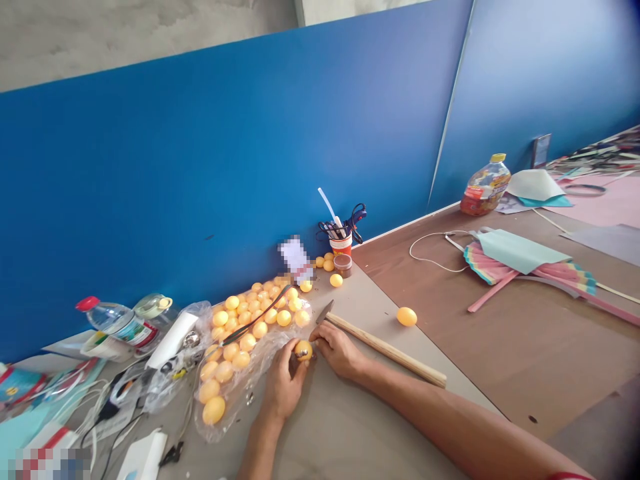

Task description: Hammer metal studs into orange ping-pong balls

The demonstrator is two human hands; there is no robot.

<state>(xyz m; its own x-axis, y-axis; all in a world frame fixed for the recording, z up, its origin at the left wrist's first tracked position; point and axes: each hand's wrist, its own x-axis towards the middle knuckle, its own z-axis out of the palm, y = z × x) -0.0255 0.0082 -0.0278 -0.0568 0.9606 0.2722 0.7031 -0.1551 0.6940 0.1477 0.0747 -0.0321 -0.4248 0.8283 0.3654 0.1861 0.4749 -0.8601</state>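
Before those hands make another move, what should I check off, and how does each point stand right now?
1. Orange ball in the left hand's grip: ok.
2. Right hand close to that ball: ok, just beside it.
3. What the right hand pinches, if anything: cannot tell; too small to see.
4. Dark patch on the ball, mark or attached part: cannot tell.
5. Hammer clear of the right hand: cannot tell; it lies just beyond, and contact is hidden.
6. All other balls grouped at the clear plastic: not ok; a lone ball lies beyond the hammer's handle.
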